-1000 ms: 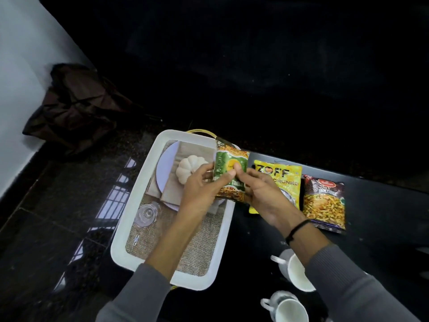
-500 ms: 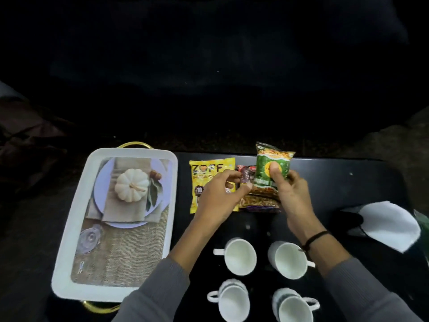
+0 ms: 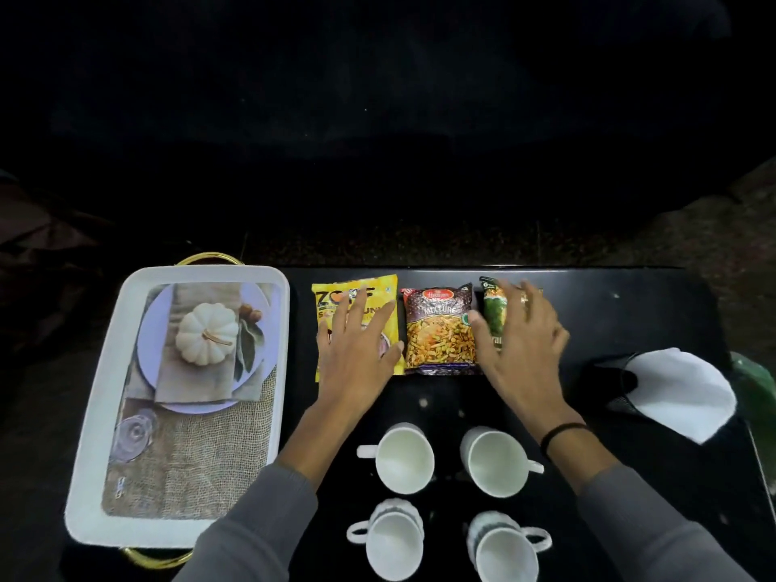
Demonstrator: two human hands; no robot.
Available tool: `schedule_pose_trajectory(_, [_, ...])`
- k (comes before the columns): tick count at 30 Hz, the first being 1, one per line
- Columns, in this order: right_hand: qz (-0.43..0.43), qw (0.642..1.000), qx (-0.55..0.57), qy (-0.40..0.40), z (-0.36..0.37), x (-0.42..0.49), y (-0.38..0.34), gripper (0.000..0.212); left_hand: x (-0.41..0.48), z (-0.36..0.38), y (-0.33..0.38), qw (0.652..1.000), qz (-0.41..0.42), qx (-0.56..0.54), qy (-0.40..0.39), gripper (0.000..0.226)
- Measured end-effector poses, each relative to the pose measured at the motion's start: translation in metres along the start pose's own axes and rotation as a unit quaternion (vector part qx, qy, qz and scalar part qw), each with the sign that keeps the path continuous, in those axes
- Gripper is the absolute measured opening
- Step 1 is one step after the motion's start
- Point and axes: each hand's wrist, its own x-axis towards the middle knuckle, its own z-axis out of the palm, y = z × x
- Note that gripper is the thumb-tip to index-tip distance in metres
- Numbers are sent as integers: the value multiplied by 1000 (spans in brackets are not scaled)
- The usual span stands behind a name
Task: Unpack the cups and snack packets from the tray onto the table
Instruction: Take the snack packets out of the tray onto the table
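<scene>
Snack packets (image 3: 439, 329) flat on table; left hand (image 3: 357, 350), right hand (image 3: 520, 346) splayed, released.

A black table (image 3: 630, 321) carries a white tray (image 3: 90, 434) with gold handles at its left end. To the right of the tray, three snack packets lie flat in a row along the far edge: a yellow packet (image 3: 380, 294), a dark packet (image 3: 439, 329) marked "Mixture" and a green packet (image 3: 492, 317) (largely covered by a hand). Nearer the camera, four white cups (image 3: 404, 457) stand upright in two rows of two, handles pointing outward. A white cloth (image 3: 680, 392) rests at the table's right end, beside a dark item too dim to identify.
</scene>
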Motion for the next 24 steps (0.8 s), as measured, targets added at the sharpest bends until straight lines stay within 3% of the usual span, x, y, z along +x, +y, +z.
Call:
schedule_pose_trajectory(5, [-175, 961, -165, -134, 24, -5, -14, 76, -3, 12, -9, 998, -11, 36, -44, 60])
schedule_pose_trajectory(8, [-201, 939, -231, -158, 39, -9, -9, 78, -5, 15, -16, 997, 1, 68, -44, 61])
schedule_pose_trajectory(13, [-169, 947, -221, -159, 34, -5, -2, 77, -8, 15, -23, 995, 16, 84, -56, 60])
schedule_pose_trajectory(17, [-204, 941, -209, -170, 23, -6, 1, 75, -13, 9, -21, 995, 14, 76, -62, 60])
schedule_pose_trajectory(24, [-221, 955, -149, -132, 1, -31, -22, 50, -37, -11, -4, 998, 46, -14, 31, 48])
